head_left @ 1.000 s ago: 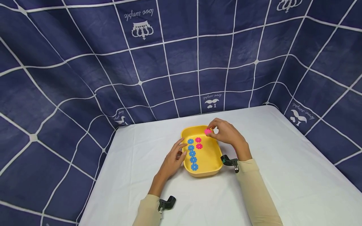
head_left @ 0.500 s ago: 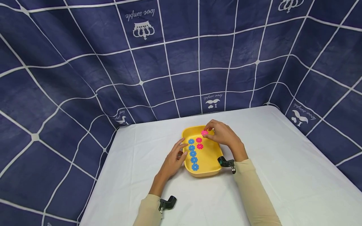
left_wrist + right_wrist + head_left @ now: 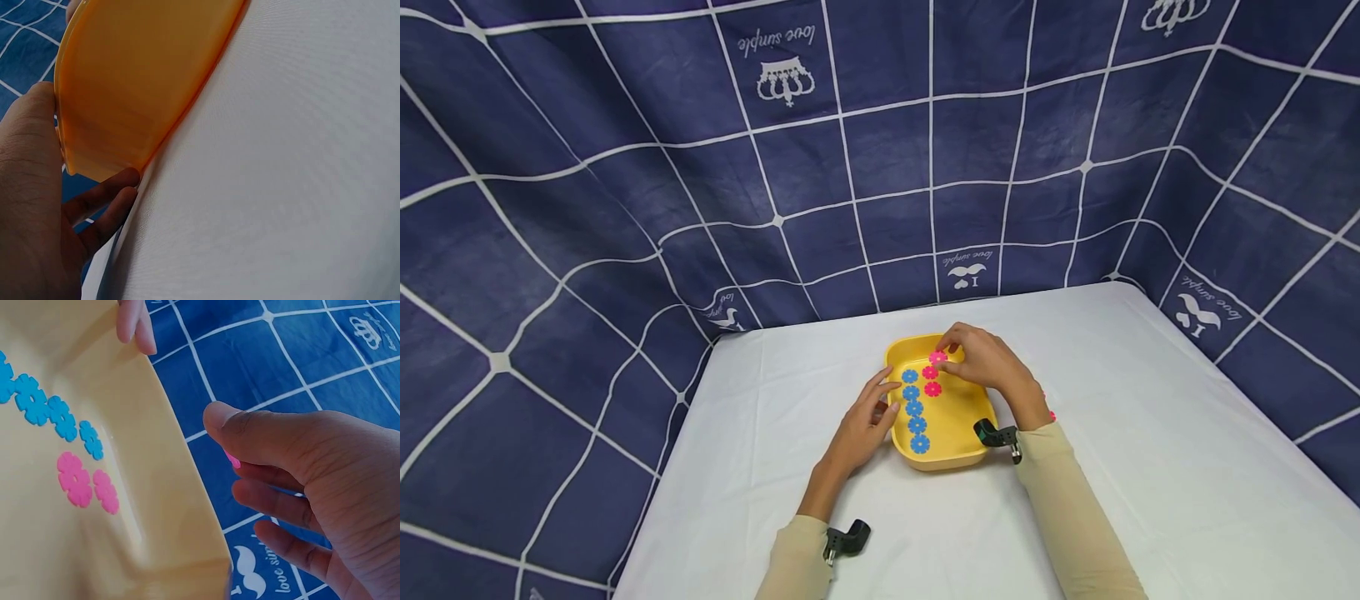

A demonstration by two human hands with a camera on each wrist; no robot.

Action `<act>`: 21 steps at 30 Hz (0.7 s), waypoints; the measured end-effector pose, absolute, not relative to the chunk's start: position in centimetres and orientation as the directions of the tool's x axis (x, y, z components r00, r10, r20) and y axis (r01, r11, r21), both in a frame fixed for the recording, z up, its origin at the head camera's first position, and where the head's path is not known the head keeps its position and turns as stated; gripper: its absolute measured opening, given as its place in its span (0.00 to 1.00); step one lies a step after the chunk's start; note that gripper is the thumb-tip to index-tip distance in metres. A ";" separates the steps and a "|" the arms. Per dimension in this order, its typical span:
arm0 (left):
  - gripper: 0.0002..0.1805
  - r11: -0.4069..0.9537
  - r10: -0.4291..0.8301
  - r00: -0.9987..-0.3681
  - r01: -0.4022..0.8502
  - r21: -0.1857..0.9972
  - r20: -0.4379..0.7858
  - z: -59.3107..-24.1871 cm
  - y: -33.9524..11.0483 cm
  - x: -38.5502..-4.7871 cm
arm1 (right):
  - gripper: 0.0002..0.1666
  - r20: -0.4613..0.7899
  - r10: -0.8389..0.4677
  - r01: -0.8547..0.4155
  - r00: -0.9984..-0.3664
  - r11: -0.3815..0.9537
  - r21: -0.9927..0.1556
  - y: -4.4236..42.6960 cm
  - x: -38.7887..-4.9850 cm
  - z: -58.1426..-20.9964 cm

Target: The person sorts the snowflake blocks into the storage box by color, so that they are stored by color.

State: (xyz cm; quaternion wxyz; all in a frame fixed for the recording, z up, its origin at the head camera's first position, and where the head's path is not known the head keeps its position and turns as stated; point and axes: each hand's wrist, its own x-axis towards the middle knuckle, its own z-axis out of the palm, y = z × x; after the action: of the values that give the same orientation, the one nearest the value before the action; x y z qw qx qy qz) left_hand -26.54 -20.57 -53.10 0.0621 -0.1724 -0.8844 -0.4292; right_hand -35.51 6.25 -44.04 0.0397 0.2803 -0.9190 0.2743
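Observation:
A yellow tray (image 3: 961,408) holds a column of several blue flower-shaped discs (image 3: 914,408) along its left side. To the right of their far end lie two pink flower-shaped discs (image 3: 932,389). My left hand (image 3: 859,427) holds the tray's left side, with fingertips over the rim and other fingers against the outer wall (image 3: 150,81). Between thumb and forefinger, my right hand (image 3: 988,360) pinches another pink flower-shaped disc (image 3: 938,357) above the far part of the tray. Only a sliver of that held disc (image 3: 233,460) shows in the right wrist view.
Bits of pink pieces (image 3: 1052,416) peek out on the white-covered table (image 3: 1112,400), right of the tray and mostly behind my right forearm. A dark blue grid-patterned curtain (image 3: 887,150) stands behind the table and along both sides.
My right hand has moved left and slightly nearer with the pinched pink disc, over the tray. Pink pieces beside the right forearm have come into sight. The left hand stays on the tray.

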 end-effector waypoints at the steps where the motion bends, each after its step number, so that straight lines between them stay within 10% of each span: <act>1: 0.24 0.572 0.251 -0.932 0.360 0.737 0.260 -53.1 -20.6 -26.5 | 0.20 0.229 -0.494 -0.539 -0.839 0.692 -0.481 6.2 -35.5 -44.1; 21: 0.25 0.577 0.252 -0.931 0.364 0.731 0.265 -53.4 -20.6 -26.5 | 0.17 0.183 -0.576 -0.591 -0.797 0.678 -0.438 5.0 -36.3 -44.9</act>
State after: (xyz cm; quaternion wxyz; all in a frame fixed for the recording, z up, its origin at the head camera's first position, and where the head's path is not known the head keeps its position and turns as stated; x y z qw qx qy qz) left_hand -26.50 -20.57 -53.35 0.0658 -0.1741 -0.8856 -0.4256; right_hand -36.35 4.96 -44.87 0.0149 0.3186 -0.9158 0.2441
